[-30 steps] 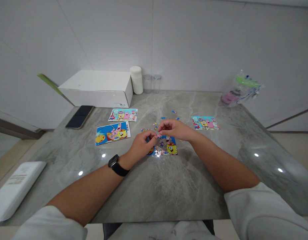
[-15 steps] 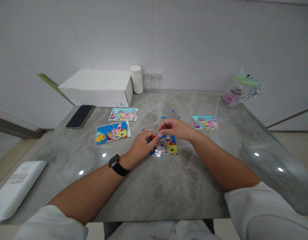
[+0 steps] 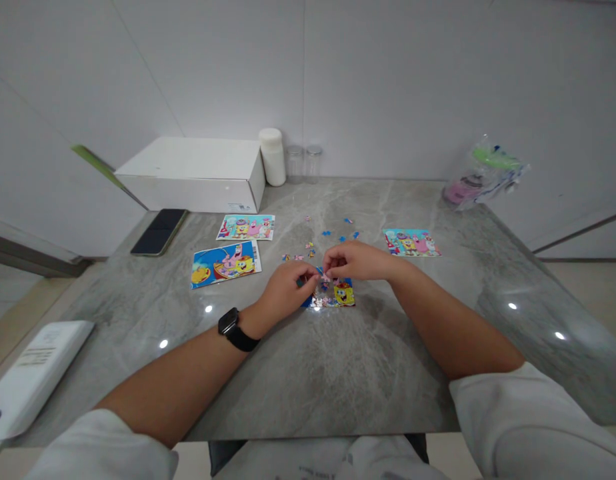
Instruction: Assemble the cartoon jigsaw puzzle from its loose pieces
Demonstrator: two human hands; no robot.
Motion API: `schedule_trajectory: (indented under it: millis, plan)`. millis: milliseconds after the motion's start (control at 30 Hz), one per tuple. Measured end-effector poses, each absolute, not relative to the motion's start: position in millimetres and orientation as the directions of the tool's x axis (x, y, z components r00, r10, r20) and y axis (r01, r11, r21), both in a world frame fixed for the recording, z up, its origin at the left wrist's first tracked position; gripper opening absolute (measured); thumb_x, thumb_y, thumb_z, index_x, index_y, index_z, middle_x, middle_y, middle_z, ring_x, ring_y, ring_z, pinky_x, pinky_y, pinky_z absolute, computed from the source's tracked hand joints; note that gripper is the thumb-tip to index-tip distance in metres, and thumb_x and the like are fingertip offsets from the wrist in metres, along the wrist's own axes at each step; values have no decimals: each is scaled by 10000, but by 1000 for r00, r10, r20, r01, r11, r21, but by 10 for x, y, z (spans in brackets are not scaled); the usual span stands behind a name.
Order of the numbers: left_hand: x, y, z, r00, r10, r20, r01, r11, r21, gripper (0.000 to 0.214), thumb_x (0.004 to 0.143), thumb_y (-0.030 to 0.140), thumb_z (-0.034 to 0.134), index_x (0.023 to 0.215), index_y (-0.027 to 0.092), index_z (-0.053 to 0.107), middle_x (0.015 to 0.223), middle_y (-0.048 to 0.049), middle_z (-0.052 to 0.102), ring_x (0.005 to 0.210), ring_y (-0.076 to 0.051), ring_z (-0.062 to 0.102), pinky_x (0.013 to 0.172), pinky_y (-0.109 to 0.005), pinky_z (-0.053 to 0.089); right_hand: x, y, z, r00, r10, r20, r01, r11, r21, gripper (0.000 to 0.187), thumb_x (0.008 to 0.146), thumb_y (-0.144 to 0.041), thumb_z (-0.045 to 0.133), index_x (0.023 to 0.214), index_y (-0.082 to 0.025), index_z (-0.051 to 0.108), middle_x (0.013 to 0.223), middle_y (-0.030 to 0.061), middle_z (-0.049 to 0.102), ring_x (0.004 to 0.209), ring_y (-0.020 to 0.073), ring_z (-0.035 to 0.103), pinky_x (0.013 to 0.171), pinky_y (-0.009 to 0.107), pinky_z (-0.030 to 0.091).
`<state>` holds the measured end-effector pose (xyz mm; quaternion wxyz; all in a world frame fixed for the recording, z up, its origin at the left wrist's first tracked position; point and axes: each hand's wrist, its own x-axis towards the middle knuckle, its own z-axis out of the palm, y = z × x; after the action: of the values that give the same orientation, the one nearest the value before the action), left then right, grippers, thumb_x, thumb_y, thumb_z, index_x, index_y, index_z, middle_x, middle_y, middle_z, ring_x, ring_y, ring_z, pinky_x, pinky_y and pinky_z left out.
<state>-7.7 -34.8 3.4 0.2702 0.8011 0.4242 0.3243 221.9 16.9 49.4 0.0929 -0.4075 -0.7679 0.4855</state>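
A partly assembled jigsaw puzzle (image 3: 344, 295) with a yellow cartoon face lies on the table in front of me, its middle still open in places. My right hand (image 3: 355, 260) is over its upper edge, thumb and fingertips pinched on a small pinkish puzzle piece (image 3: 326, 276). At the puzzle's left side my left hand (image 3: 291, 287) has thumb and index finger curled close together; what they hold, if anything, is too small to make out. The left hand covers part of the puzzle. Behind the hands are several loose pieces, including a blue piece (image 3: 327, 233) and a pink piece (image 3: 299, 257).
Picture cards lie left (image 3: 225, 265), farther back (image 3: 245, 227) and right (image 3: 412, 243). A phone (image 3: 159, 232), a white box (image 3: 193, 177), a white bottle (image 3: 273, 158), two glasses (image 3: 304, 164) and a plastic bag (image 3: 485, 177) stand or lie along the back. A white device (image 3: 41, 373) is at left.
My right hand has come slightly right and down, its fingertips now on the pinkish piece near the left fingertips. The left hand has barely moved.
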Motion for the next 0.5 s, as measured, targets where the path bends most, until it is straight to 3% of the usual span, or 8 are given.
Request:
schedule_trajectory:
  millis: [233, 500]
  plan:
    - [-105, -375, 4, 606, 718, 343, 566, -692, 448, 153, 957, 218, 640, 1023, 235, 777, 978, -61, 767, 943, -224, 674, 875, -377, 448, 2227, 135, 532, -558, 757, -340, 758, 299, -579, 29, 770, -213, 739, 777, -230, 762, 727, 4, 777, 684, 182, 702, 606, 275, 436]
    - [-112, -412, 37, 721, 651, 235, 568, -751, 338, 302, 935, 159, 596, 1101, 286, 813, 1166, -44, 766, 1026, -238, 633, 925, -424, 437, 2105, 86, 527, -513, 755, -409, 840, 342, -422, 116, 808, -201, 714, 893, -209, 792, 808, 12, 792, 748, 162, 704, 627, 240, 424]
